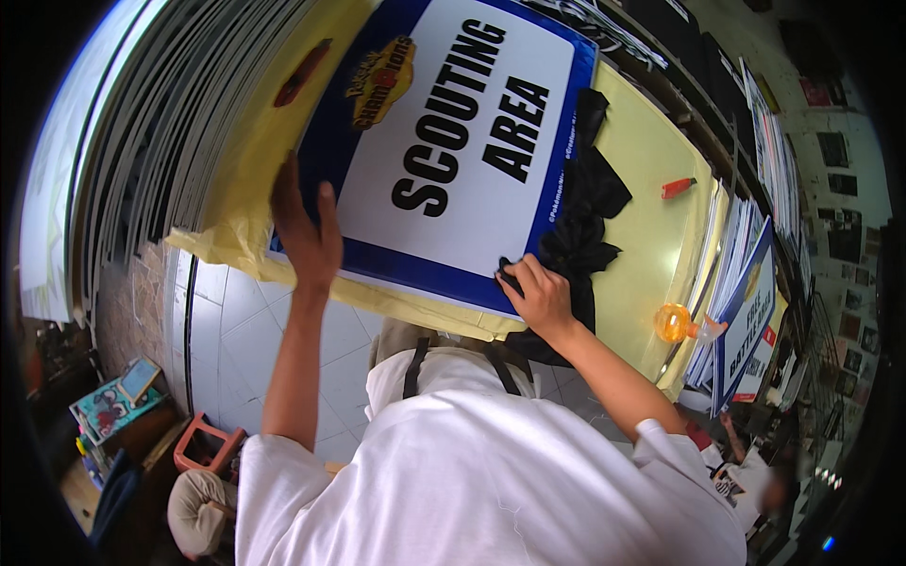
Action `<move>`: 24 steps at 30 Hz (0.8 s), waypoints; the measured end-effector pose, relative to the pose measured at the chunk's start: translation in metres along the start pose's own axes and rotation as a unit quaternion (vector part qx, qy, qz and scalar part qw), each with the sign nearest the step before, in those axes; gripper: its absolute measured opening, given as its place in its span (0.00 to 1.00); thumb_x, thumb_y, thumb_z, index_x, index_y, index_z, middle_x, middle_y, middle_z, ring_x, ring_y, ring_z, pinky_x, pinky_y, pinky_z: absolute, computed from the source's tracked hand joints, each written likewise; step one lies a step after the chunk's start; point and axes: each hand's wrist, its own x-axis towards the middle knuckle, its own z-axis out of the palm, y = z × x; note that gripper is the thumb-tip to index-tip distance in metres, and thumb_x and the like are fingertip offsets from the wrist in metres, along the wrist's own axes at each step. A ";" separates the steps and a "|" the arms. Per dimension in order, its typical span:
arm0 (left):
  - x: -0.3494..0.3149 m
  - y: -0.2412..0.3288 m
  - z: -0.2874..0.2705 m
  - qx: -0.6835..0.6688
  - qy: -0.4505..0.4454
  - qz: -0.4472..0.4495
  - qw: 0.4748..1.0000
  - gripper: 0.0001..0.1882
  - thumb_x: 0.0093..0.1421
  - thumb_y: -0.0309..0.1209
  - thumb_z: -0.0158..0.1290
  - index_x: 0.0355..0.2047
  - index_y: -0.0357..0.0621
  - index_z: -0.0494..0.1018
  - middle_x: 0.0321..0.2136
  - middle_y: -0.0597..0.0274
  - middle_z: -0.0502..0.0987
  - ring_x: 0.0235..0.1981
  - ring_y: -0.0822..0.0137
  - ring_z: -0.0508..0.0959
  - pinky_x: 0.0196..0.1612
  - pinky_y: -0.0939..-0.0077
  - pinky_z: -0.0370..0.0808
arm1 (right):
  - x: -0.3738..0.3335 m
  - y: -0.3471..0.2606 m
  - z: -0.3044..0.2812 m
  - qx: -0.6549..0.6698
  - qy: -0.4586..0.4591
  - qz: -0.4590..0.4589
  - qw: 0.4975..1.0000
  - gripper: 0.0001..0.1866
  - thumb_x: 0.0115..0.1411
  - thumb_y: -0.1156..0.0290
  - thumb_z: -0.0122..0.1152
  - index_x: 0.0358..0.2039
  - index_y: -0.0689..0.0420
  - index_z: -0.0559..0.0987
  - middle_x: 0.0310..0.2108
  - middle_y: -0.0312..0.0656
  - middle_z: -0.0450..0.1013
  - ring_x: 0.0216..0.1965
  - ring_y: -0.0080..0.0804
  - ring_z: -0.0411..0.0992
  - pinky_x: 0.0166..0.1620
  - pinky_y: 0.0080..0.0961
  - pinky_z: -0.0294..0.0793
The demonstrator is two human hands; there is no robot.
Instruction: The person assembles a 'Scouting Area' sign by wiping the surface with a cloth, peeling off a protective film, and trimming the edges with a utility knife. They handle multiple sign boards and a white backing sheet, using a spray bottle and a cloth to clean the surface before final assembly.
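Observation:
A large printed sign board [373, 212] with a white middle, a blue border and a colourful logo lies flat in front of me on a yellow-covered worktable [651, 141]. My left hand [310, 226] rests on its left edge, with fingers stretched out and thumb apart. Near the board's close right corner, my right hand [540, 297] is closed on a bit of black cloth, pressed against the printed face. More crumpled black cloth [590, 193] lies along the board's right side and hangs over the table's near edge.
A red cutter [678, 188] and an orange see-through bottle [674, 324] lie right of the board. Another red tool [302, 73] lies left. Stacked boards [142, 123] line the left; more signs [750, 316] stand right. A red stool [208, 443] and other people are close behind.

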 end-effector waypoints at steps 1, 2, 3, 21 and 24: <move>0.002 -0.012 0.000 0.057 0.009 0.000 0.998 0.32 0.75 0.40 0.43 0.73 0.34 0.54 0.73 0.41 0.56 0.74 0.42 0.54 0.75 0.47 0.46 | -0.003 -0.003 -0.001 -0.004 -0.021 0.003 1.000 0.11 0.57 0.67 0.72 0.34 0.54 0.77 0.31 0.38 0.73 0.28 0.35 0.80 0.29 0.31 0.80; 0.000 -0.027 0.005 0.114 0.017 0.002 0.993 0.32 0.75 0.40 0.43 0.73 0.34 0.53 0.73 0.40 0.56 0.75 0.41 0.53 0.75 0.44 0.44 | 0.005 -0.011 0.003 0.005 -0.027 -0.022 0.999 0.11 0.57 0.66 0.71 0.35 0.54 0.77 0.31 0.39 0.73 0.28 0.36 0.80 0.29 0.31 0.80; -0.003 -0.040 0.008 0.171 0.025 0.004 0.985 0.33 0.75 0.41 0.43 0.73 0.34 0.53 0.73 0.40 0.55 0.75 0.40 0.51 0.75 0.40 0.42 | 0.015 -0.024 0.010 0.014 -0.034 -0.048 0.998 0.11 0.57 0.66 0.71 0.35 0.54 0.77 0.31 0.39 0.73 0.28 0.36 0.80 0.30 0.31 0.80; -0.008 -0.046 -0.006 -0.405 0.252 -0.132 0.869 0.50 0.68 0.72 0.24 0.75 0.43 0.47 0.72 0.43 0.58 0.75 0.52 0.55 0.77 0.50 0.45 | 0.100 -0.092 0.067 0.052 -0.056 -0.140 0.987 0.10 0.58 0.66 0.71 0.33 0.56 0.78 0.30 0.41 0.74 0.26 0.41 0.79 0.28 0.35 0.78; -0.008 -0.051 -0.006 -0.476 0.279 -0.138 0.822 0.56 0.62 0.77 0.24 0.74 0.44 0.48 0.72 0.43 0.58 0.75 0.50 0.55 0.77 0.49 0.45 | 0.172 -0.148 0.118 0.085 -0.034 -0.219 0.971 0.11 0.55 0.67 0.69 0.35 0.55 0.77 0.36 0.43 0.74 0.32 0.44 0.78 0.28 0.38 0.78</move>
